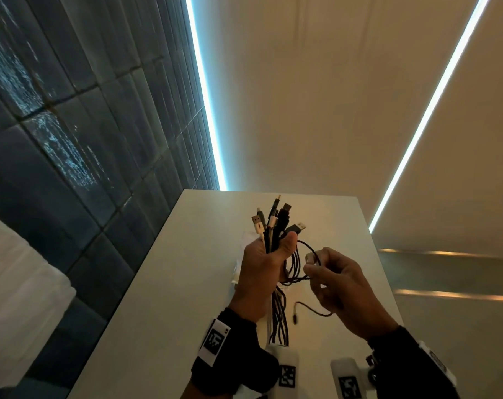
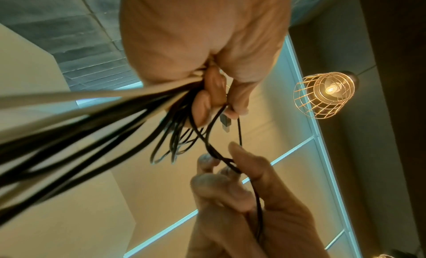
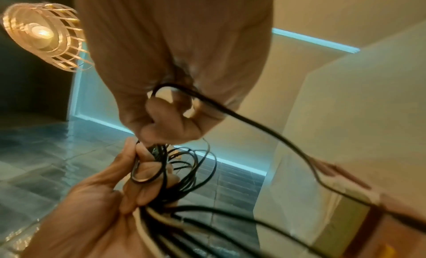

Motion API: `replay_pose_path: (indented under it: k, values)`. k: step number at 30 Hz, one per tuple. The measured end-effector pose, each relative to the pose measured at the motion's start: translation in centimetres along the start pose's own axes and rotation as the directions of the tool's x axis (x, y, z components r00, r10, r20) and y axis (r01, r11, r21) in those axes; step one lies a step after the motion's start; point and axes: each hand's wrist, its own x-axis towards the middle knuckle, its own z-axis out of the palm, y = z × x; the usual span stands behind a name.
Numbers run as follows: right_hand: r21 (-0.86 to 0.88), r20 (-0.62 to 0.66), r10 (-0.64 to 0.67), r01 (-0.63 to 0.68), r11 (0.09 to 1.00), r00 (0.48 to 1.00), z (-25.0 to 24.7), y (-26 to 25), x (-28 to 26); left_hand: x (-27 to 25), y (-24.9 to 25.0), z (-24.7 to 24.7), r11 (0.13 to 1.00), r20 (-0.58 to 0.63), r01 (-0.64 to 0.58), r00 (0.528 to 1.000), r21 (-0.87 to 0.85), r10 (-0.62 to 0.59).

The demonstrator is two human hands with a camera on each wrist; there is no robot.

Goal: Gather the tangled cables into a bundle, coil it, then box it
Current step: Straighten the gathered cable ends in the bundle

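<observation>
My left hand [image 1: 266, 262] grips a bundle of black and white cables [image 1: 274, 226] upright above the white table [image 1: 187, 283], plug ends fanning out over the fist. The cable tails [image 1: 279, 315] hang down below the hand. My right hand [image 1: 328, 279] pinches one thin black cable [image 1: 309, 249] that loops out of the bundle; its loose end with a small plug [image 1: 294, 318] dangles under that hand. In the left wrist view the left hand [image 2: 207, 90] closes round the bundle [image 2: 96, 119] and the right hand's fingers [image 2: 232, 169] pinch the strand. The right wrist view shows the right hand [image 3: 170, 105] holding the black strand [image 3: 253, 123].
A dark tiled wall [image 1: 72, 125] stands left of the table. Clear plastic wrapping [image 1: 238, 269] lies on the table behind the left hand. A wire-cage lamp [image 2: 325, 94] hangs overhead. A cardboard box [image 3: 345, 221] shows at the lower right of the right wrist view.
</observation>
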Motion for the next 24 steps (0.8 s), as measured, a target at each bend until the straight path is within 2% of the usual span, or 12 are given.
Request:
replay_pose_path:
  k: [3,7,13,15,19,22,24]
  values:
    - [0.228,-0.002,-0.049,0.048,0.972,0.999,0.3,0.0,0.0,-0.3,0.1,0.2,0.999,0.075,0.030,0.997,-0.037,-0.027]
    - [0.337,0.069,-0.060,0.034,0.941,0.996,-0.5,0.4,0.0,-0.2,0.0,0.1,0.988,0.122,0.114,0.987,-0.108,-0.100]
    - [0.587,0.186,0.058,-0.158,0.794,0.981,-1.5,0.7,-0.2,0.2,0.5,-0.2,0.953,0.203,0.173,0.971,-0.249,-0.123]
    - [0.549,0.184,0.037,-0.134,0.825,0.982,-1.8,1.1,-0.2,0.3,0.4,-0.3,0.954,0.231,0.181,0.965,-0.241,-0.125]
    - [0.286,0.156,-0.025,-0.021,0.958,0.987,-2.2,1.0,0.0,0.4,0.3,-0.4,0.966,0.262,0.187,0.955,-0.178,-0.137]
    - [0.144,0.132,-0.031,0.012,0.990,0.991,-2.4,0.5,0.1,0.4,0.2,-0.6,0.955,0.307,0.212,0.941,-0.205,-0.143]
    - [0.117,0.044,-0.014,0.009,0.993,0.999,-2.5,0.5,0.4,0.3,0.2,-0.7,0.941,0.335,0.235,0.931,-0.244,-0.145]
